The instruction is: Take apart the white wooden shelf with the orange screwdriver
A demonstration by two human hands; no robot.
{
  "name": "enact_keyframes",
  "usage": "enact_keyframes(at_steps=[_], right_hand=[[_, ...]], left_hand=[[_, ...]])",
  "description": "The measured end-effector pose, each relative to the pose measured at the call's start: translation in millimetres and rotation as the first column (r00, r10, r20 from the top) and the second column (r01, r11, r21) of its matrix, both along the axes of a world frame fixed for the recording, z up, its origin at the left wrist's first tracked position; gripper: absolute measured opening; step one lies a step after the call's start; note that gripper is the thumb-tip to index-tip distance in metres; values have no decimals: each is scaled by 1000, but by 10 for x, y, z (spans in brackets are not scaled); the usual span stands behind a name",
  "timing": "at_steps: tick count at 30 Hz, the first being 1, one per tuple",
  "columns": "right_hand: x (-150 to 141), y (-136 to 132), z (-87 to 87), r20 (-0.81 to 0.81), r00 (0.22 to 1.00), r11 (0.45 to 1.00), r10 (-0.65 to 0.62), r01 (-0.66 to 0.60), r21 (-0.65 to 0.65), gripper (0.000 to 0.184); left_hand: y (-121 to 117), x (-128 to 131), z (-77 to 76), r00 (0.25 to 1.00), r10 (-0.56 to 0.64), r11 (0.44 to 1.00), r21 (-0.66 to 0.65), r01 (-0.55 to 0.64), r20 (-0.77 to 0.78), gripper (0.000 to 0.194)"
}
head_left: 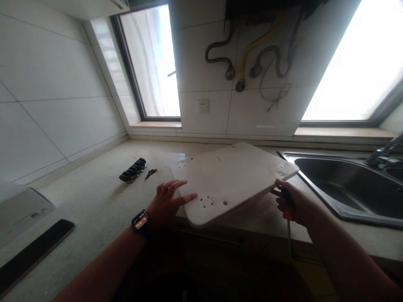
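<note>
The left hand point(170, 199) is open, its fingers spread over the near left side of a white board point(233, 176), with the thumb side reaching onto the top face; the spread probably serves to steady the board and keep it from sliding. The right hand point(294, 203) is curled around a dark and orange object point(289, 200), perhaps a tool handle, though most of it is hidden; its fingertips are at the board's right-hand near edge, seemingly to support or guide that side while keeping the object in the palm.

The board lies on the counter point(94, 205), its near rounded corner reaching over the front edge and its right corner by the left rim of the sink point(333, 180); shadow under the near long side suggests a slight lift there, which would explain a hand at each side; holes and small round fittings show near its corners.

Beyond the left hand, toward the counter's back left corner, black ribbed pieces point(132, 170) stand in a tight row, with a small pile of screw-like bits point(151, 173) just beside them; set together like this, they seem grouped within reach yet out of the board's way. Nearer the left edge are a long dark strip point(37, 256) and a pale box point(23, 214).
</note>
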State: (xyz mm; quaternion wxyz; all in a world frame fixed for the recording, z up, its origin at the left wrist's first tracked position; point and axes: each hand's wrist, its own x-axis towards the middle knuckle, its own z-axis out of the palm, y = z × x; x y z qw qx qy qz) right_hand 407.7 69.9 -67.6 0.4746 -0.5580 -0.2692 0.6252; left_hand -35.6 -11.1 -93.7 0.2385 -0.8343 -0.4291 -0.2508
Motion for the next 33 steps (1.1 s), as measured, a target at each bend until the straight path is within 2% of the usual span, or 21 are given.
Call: enact_keyframes(at_steps=[6,11,18,22,27,29,33], right_hand=[[-89,-380,-42,-222,968,989,-118,136,65,9],[-173,-592,-22,-327,933,979,-149,187,87,7],[-183,-659,-66,-320,936,980,-146,180,81,22],[-205,-687,-134,-339,930,980,-141,179,83,26],[-267,-758,-137,-355,922,980,-157,191,62,24],[-295,-793,-143,-334,926,979,-173,199,44,25],[-338,-870,-240,-290,925,966,-245,259,7,30]], left_hand=[[51,-40,-47,997,73,995,-66,-73,2,67],[72,-80,-78,991,129,982,-139,-131,-23,74],[116,-56,-100,983,175,972,-165,-165,51,74],[124,-27,-77,985,139,981,-153,-123,102,79],[141,-66,-47,984,83,983,-177,-54,160,88],[171,-112,-41,974,100,969,-240,-49,204,83],[226,-212,10,935,136,944,-330,-21,329,53]])
